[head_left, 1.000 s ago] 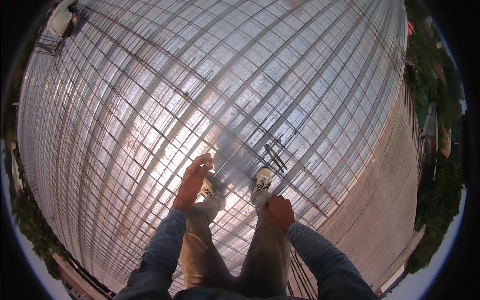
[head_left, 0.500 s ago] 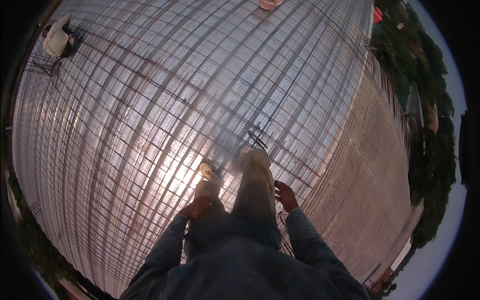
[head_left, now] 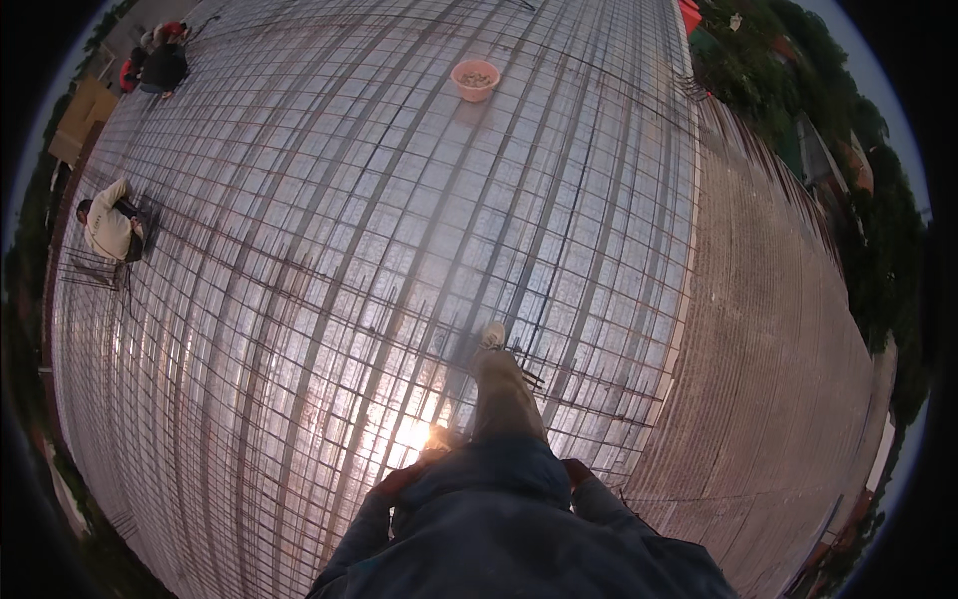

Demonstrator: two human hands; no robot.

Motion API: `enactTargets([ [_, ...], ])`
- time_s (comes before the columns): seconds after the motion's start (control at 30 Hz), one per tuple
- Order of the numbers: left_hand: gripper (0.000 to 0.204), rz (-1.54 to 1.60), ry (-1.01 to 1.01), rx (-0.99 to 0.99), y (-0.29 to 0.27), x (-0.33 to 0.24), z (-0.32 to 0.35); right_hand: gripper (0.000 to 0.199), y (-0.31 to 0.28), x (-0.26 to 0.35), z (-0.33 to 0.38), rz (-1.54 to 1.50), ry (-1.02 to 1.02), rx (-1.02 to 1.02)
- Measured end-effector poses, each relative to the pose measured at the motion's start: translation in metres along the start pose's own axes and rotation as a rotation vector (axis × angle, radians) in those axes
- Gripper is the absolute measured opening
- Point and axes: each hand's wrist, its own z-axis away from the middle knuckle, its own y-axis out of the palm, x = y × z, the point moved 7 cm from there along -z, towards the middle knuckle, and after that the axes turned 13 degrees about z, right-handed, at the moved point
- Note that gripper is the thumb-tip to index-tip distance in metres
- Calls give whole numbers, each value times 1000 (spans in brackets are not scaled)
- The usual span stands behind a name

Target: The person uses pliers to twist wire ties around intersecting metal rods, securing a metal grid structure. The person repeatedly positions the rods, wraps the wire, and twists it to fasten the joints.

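Note:
My left hand (head_left: pixel 402 479) hangs low beside my left thigh, dark against the glare, so its fingers cannot be made out. On the other side, my right hand (head_left: pixel 576 471) is close to my right hip, mostly hidden by my body and sleeve. Nothing shows in either hand. One shoe (head_left: pixel 493 335) is planted ahead on a grid of reinforcing bars (head_left: pixel 399 250) laid over shiny ribbed metal decking. Just right of that leg, several short dark bars (head_left: pixel 529 370) stick out across the grid.
A pink basin (head_left: pixel 475 82) of small greyish pieces sits ahead on the grid. One person in a pale shirt (head_left: pixel 112 228) bends at the left edge; a group (head_left: pixel 160 65) crouches farther off. Brown ribbed sheeting (head_left: pixel 763 329) runs along the right, beyond a pale edge strip (head_left: pixel 682 319).
The view has tilted up and shows more of the deck ahead, the full basin and the far group. A leg has stepped forward. Both hands now appear lower and are more hidden.

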Motion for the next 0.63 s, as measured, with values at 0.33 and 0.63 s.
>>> enactTargets([
  [0.33, 52, -78, 560, -236, -39, -353, 2, 42, -448, 40, -80, -844, 37, -464],
  [0.63, 58, -65, 480, -10, -75, -505, -103, 20, -605, 6, -184, -700, 196, -509],
])
